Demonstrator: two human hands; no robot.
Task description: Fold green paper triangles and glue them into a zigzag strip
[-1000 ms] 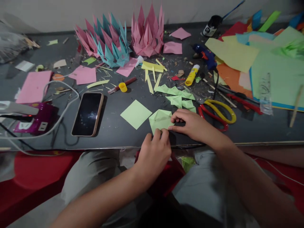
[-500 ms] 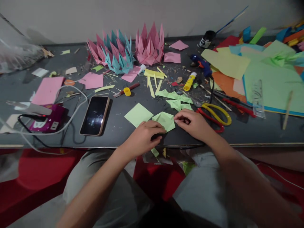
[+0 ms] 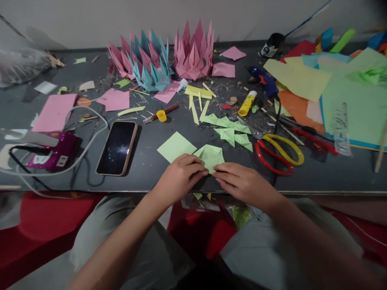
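Note:
A partly folded light green paper (image 3: 211, 155) lies on the dark table near its front edge. My left hand (image 3: 183, 174) pinches its lower left edge, fingers closed. At the lower right edge my right hand (image 3: 242, 181) also grips the paper, thumb and fingertips together. The fingertips of both hands nearly meet. Just left of the folded piece lies a flat light green paper square (image 3: 176, 146), partly behind my left hand. Several small folded green pieces (image 3: 226, 124) rest beyond my right hand.
Red and yellow-handled scissors (image 3: 281, 155) lie right of my right hand. A phone (image 3: 117, 148) is at the left, by a purple power adapter (image 3: 57, 149) with cables. Behind stand pink folded paper crowns (image 3: 193, 52), a glue stick (image 3: 247, 103) and a glue gun (image 3: 263, 80).
My right hand has moved down and left from the paper's right corner to its lower edge, beside my left hand. The camera view has shifted slightly.

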